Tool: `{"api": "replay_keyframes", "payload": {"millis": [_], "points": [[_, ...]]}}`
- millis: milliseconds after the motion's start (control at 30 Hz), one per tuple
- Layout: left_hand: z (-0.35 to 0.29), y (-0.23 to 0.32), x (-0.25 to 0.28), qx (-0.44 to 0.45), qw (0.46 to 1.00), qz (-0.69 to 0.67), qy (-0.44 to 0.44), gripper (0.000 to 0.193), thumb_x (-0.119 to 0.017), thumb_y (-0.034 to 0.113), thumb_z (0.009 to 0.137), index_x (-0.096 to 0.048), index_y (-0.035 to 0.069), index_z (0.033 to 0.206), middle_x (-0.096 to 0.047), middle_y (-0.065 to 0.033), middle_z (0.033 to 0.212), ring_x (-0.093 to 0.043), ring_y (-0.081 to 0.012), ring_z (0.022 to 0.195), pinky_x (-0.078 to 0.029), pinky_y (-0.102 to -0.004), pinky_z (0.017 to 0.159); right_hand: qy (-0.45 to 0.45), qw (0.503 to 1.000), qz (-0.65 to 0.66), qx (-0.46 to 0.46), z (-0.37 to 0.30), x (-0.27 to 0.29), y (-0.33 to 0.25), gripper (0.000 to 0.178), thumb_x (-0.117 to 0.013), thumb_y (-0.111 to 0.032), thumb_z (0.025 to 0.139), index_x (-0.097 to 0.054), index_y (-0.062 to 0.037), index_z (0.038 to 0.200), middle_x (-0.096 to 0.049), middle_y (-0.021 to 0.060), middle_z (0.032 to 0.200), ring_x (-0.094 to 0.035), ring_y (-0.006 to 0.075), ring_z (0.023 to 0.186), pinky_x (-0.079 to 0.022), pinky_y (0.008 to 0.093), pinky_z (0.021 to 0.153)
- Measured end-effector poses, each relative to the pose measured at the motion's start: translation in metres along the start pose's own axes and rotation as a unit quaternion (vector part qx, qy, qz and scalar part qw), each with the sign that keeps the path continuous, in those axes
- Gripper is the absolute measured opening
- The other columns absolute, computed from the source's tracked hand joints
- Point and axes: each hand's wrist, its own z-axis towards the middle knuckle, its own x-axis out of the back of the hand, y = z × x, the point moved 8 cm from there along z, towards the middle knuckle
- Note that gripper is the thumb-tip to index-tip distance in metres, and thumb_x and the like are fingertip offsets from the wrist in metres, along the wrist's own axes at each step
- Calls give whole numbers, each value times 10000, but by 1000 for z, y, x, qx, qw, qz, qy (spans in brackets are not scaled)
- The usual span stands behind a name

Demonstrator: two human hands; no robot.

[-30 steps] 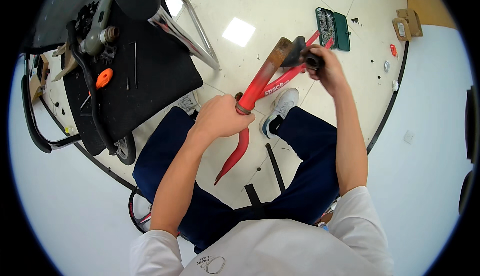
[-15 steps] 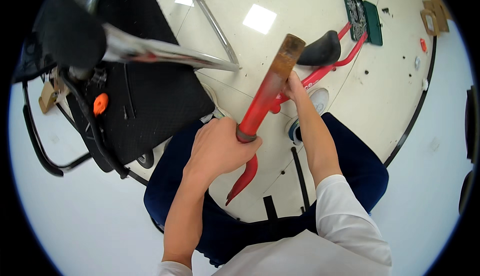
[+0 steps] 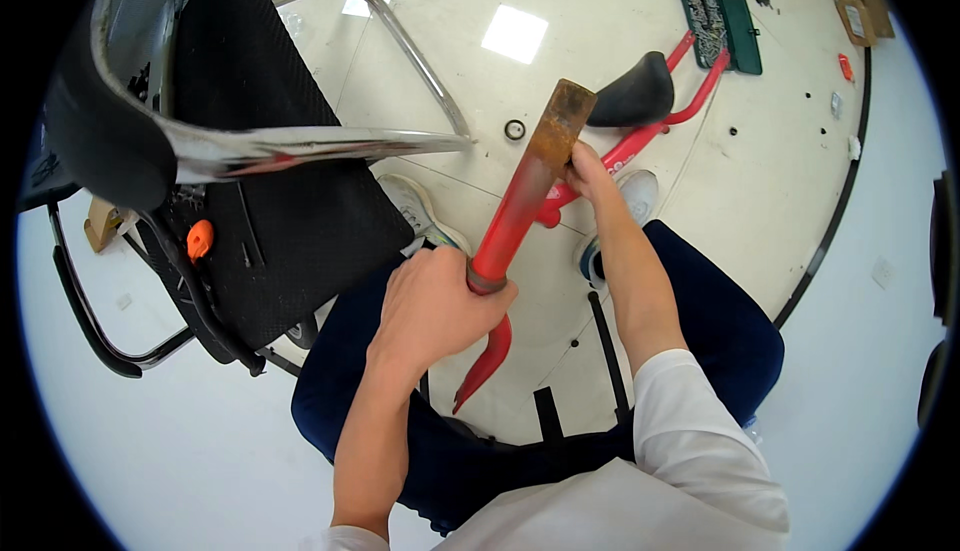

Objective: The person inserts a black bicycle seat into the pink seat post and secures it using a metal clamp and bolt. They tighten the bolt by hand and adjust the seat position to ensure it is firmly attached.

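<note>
We sat over the floor (image 3: 600, 81) with the red metal frame tube (image 3: 520, 206) raised between our knees; our left hand (image 3: 432, 309) was wrapped shut around its lower part, just above the point where it bent into a red curved end (image 3: 483, 366) pointing down toward the lap; our right hand (image 3: 588, 166) was closed on the frame higher up, close under the rusty top end (image 3: 566, 109). We judged the tube stiff and fairly heavy for its length, rigid steel that would not flex; the paint looked smooth and could slip in a loose hold, while the rusted end looked rough and best avoided with bare skin; the painted middle, taken with both hands apart, seemed the soundest place to hold it. Beyond the right hand a black saddle (image 3: 634, 93) sat on the thinner red tubes (image 3: 690, 101) running away over the floor; a small dark ring (image 3: 515, 130) lay on the tiles beside the chrome rail (image 3: 410, 51) of a black chair (image 3: 260, 151), which carried an orange knob (image 3: 200, 238). Farther off, a green open case of sockets (image 3: 722, 23) lay flat; past it, a brown cardboard piece (image 3: 855, 16) with a pale label and a small red item (image 3: 845, 67) lay near the black curved floor line (image 3: 850, 191).
</note>
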Motion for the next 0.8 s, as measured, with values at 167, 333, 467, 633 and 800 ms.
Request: {"api": "replay_keyframes", "payload": {"millis": [167, 333, 467, 633, 800], "points": [[-8, 15, 5, -39, 999, 15, 21, 335, -700, 286, 729, -657, -42, 676, -591, -198, 583, -636, -365, 607, -506, -393, 633, -61, 993, -63, 77, -66, -46, -105, 240, -581, -288, 986, -612, -70, 1082, -627, 66, 857, -608, 185, 710, -509, 319, 613], [-20, 34, 6, -96, 994, -24, 39, 384, -698, 355, 712, -674, -28, 698, -610, -201, 605, -643, -369, 631, -509, -408, 639, -125, 964, -153, 177, -204, -110, -231, 247, -602, -255, 980, -619, -49, 1115, -641, 58, 921, -613, 151, 741, -492, 283, 605], [-30, 47, 4, -132, 991, -12, 33, 349, -683, 341, 723, -718, -6, 735, -651, -195, 635, -665, -374, 661, -532, -425, 680, -157, 937, -218, 221, -290, -139, -257, 293, -556, -265, 994, -610, -48, 1183, -631, 62, 994, -574, 139, 830, -465, 275, 677], [-28, 48, -9, -126, 992, 6, 17, 357, -684, 346, 713, -707, -10, 719, -659, -189, 640, -674, -364, 671, -537, -413, 683, -128, 911, -286, 267, -329, -151, -237, 304, -526, -279, 1000, -624, -46, 1169, -616, 54, 1028, -537, 127, 840, -435, 262, 705], [-29, 44, -17, -123, 992, 27, -3, 341, -683, 353, 706, -715, 15, 738, -672, -168, 656, -677, -354, 672, -542, -409, 684, -84, 878, -365, 297, -332, -154, -226, 314, -503, -292, 1004, -615, -44, 1161, -631, 51, 1024, -545, 109, 847, -435, 250, 689]]}}
